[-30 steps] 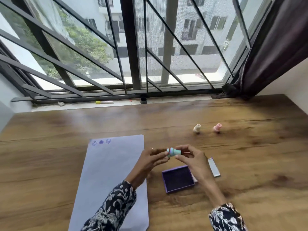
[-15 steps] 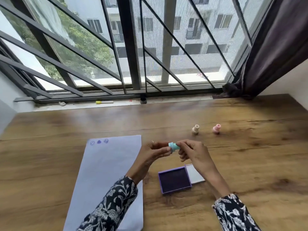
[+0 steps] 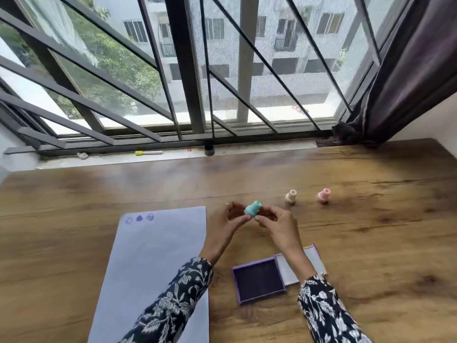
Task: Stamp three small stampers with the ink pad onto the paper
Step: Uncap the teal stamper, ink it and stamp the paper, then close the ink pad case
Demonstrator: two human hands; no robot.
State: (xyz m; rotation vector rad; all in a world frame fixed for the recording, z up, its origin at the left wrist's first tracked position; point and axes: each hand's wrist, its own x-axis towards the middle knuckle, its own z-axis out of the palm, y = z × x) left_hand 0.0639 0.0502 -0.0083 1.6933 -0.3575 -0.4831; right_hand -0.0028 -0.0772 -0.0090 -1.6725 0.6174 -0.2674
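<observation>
Both hands, left (image 3: 226, 225) and right (image 3: 278, 225), pinch one teal stamper (image 3: 252, 208) between their fingertips, raised above the table (image 3: 371, 243). Two more stampers, cream (image 3: 290, 196) and pink (image 3: 323, 195), stand behind. One open ink pad (image 3: 258, 279) lies beside one paper (image 3: 158, 263) bearing three prints (image 3: 139, 218).

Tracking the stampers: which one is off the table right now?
The teal stamper, held between both hands; the cream stamper and pink stamper stand on the table.
</observation>
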